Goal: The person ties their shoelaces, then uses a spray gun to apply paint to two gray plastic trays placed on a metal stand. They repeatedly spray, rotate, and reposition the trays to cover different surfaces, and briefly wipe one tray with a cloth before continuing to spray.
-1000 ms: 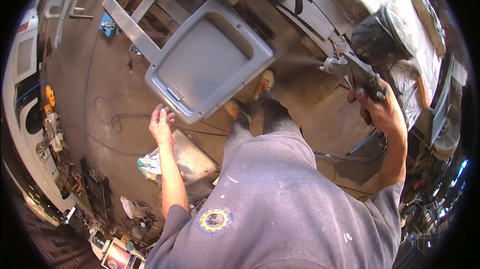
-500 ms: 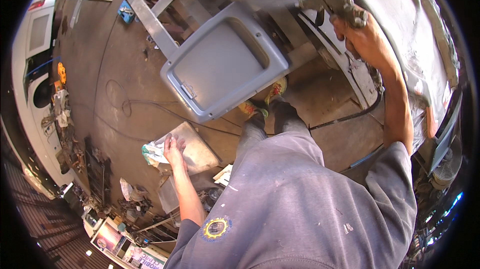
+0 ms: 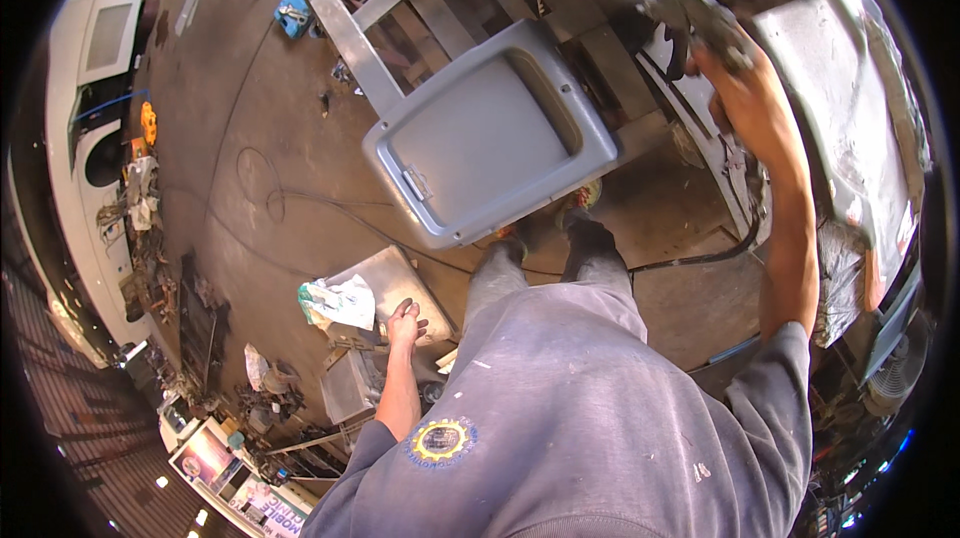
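A spray gun (image 3: 695, 26) with a dark cup is gripped in my right hand (image 3: 752, 93), at the upper right. It is blurred, and its nozzle end points left, over the far side of a grey moulded panel (image 3: 480, 143). That panel has a raised rim, a recessed middle and a small latch-like fitting at its left. It rests on a metal frame (image 3: 345, 33). My left hand (image 3: 404, 324) hangs low at the left with fingers apart and nothing in it. Below that hand lie a flat pale board (image 3: 400, 280) and a crumpled white and green plastic bag (image 3: 345, 301).
A dark hose (image 3: 690, 260) runs near my legs, and thin cable (image 3: 260, 193) loops over the floor. At the right is a large pale covered body panel (image 3: 840, 68). A white vehicle (image 3: 100, 38) and piled scrap (image 3: 145, 228) line the left. A blue container (image 3: 292, 13) sits by the frame.
The view has shifted, so the panel appears farther right and slightly lower. My left hand has moved right and down from in front of the bag. Mist seen at the nozzle earlier no longer shows.
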Demonstrator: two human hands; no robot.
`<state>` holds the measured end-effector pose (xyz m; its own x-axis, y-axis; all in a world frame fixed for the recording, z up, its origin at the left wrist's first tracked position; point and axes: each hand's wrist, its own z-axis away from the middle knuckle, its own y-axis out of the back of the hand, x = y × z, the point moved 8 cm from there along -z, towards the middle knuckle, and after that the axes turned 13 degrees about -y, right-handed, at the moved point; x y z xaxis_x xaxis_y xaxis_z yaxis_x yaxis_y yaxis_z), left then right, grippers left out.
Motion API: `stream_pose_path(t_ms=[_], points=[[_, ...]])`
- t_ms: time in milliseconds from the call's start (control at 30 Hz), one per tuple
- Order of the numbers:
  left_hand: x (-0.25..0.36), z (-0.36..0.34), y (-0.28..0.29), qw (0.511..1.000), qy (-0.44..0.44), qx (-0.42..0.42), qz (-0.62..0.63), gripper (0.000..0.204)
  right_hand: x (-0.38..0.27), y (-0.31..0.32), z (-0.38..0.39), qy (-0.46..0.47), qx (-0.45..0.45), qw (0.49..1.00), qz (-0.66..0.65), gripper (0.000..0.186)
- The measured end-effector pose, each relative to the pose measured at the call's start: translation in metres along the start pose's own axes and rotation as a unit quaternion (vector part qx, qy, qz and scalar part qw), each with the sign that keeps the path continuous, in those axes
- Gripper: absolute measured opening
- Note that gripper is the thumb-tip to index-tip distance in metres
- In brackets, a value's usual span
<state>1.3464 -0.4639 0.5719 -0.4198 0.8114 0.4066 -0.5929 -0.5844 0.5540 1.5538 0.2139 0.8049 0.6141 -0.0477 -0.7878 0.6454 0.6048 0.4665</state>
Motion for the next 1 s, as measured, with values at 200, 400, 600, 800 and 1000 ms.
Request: stream_pose_path(t_ms=[200, 400, 600, 800, 1000], points=[[0.079, -0.071, 0.002, 0.991, -0.121, -0.040, 0.034, 0.047, -0.061, -0.084, -0.013, -0.016, -0.082, 0.992, 0.091, 0.042], [0.101, -0.149, 0.046, 0.982, -0.160, -0.080, 0.055, 0.043, -0.114, -0.174, -0.019, -0.024, -0.133, 0.983, 0.124, 0.050], [0.034, -0.277, 0.141, 0.991, -0.106, -0.082, -0.019, 0.040, -0.140, -0.154, -0.012, -0.049, 0.128, 0.972, 0.192, 0.042], [0.067, -0.344, 0.214, 0.939, -0.254, -0.086, -0.216, 0.036, -0.142, -0.205, 0.040, -0.058, 0.232, 0.965, 0.106, 0.038], [0.288, -0.210, 0.094, 0.774, -0.528, -0.287, -0.199, 0.037, -0.151, -0.374, 0.104, -0.147, 0.097, 0.984, 0.038, 0.046]])
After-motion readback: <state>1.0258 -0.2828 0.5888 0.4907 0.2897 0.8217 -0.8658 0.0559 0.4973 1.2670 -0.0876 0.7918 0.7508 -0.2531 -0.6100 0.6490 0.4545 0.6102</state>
